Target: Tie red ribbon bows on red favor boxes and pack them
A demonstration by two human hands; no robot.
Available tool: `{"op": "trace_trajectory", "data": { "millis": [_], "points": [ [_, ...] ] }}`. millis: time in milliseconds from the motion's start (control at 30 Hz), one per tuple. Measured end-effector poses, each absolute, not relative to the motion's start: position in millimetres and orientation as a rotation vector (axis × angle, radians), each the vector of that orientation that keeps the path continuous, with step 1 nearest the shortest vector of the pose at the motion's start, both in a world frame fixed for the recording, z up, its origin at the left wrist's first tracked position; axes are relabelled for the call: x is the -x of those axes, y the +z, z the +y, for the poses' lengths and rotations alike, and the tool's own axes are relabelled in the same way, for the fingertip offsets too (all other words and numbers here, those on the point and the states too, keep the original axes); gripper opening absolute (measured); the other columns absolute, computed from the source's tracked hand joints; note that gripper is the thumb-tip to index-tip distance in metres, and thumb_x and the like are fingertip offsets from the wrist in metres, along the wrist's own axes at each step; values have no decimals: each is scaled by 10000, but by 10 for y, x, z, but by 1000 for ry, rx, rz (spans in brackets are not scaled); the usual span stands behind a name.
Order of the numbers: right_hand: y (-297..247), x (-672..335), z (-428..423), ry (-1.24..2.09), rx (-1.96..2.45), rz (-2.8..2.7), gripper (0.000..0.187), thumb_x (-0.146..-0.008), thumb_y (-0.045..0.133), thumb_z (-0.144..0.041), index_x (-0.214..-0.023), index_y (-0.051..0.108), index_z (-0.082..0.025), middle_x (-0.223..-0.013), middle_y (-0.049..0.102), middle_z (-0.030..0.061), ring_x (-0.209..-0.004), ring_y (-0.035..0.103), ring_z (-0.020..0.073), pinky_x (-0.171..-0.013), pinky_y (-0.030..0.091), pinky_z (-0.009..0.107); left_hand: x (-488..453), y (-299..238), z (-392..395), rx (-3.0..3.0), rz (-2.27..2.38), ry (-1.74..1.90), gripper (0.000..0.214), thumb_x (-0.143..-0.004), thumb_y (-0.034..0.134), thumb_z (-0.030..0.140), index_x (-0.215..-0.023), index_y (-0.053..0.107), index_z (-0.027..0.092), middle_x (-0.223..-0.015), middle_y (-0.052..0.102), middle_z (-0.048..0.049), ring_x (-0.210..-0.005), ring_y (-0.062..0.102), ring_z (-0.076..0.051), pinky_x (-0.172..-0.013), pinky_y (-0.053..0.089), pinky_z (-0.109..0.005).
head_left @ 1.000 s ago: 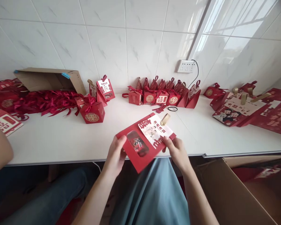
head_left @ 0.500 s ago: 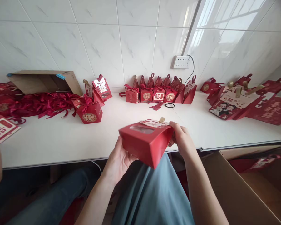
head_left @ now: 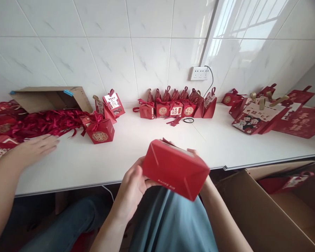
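Note:
A red paper gift box (head_left: 175, 169) is held in the air over my lap, tilted so that its flat side with small printed lettering faces me. My left hand (head_left: 132, 190) grips the left edge, thumb in front and fingers underneath. Behind the box's right end is my right hand (head_left: 206, 183), closed on it; most of its fingers are hidden, with only a fingertip showing over the top. Ahead on the white table (head_left: 136, 150) stands a row of small red gift boxes (head_left: 162, 110) with ribbons and loop handles. A black ring (head_left: 188, 120) lies before them.
On the left, another person's hand (head_left: 42, 147) reaches over the table near red ribbons (head_left: 52, 122) and an open cardboard box (head_left: 49, 94). A ribboned cube box (head_left: 101, 131) stands nearby. Larger gift boxes (head_left: 254, 117) sit right. A big carton (head_left: 267, 213) stands below the table edge.
The gift box has been turned, hiding its window and showing the flat lettered side. My right hand has gone behind it. The other person's hand has come in from the left.

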State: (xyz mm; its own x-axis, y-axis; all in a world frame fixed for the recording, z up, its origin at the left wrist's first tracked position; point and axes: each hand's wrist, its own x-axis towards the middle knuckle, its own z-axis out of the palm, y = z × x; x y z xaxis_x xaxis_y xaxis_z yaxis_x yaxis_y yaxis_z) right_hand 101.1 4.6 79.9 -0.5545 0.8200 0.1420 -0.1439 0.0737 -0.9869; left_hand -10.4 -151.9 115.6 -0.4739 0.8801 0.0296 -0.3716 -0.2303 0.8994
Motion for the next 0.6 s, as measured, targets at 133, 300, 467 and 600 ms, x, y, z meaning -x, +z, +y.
{"op": "trace_trajectory", "data": {
  "millis": [133, 300, 467, 600],
  "points": [
    [857, -1218, 119, 1252, 714, -1617, 438, -822, 486, -517, -538, 397, -196, -495, 395, -32, -451, 346, 98, -414, 299, 226, 222, 974, -1566, -801, 1207, 1668, 605, -775, 537, 615, -1238, 505, 226, -1262, 562, -102, -1108, 556, -295, -899, 478, -370],
    [1020, -1472, 55, 1036, 593, -1908, 349, -897, 455, -440, -704, 553, -166, -579, 465, -22, -491, 392, 92, -424, 344, 194, 275, 761, -1608, -955, 1156, 1357, 717, -740, 683, 453, -1361, 359, 299, -1358, 478, -81, -1227, 472, -305, -1002, 409, -407],
    [1072, -1545, -30, 937, 542, -1944, 319, -919, 452, -369, -689, 547, -169, -560, 453, -37, -474, 398, 71, -400, 338, 154, 254, 746, -1635, -1009, 1116, 1288, 687, -730, 696, 440, -1338, 422, 275, -1366, 491, -81, -1258, 443, -314, -1023, 395, -424],
    [1087, -1562, -43, 926, 506, -1958, 270, -923, 460, -330, -744, 595, -179, -594, 525, -36, -492, 453, 70, -413, 366, 137, 259, 760, -1650, -1017, 1110, 1245, 715, -724, 703, 439, -1351, 404, 271, -1362, 500, -91, -1238, 471, -311, -1044, 372, -441]
  ]
}}
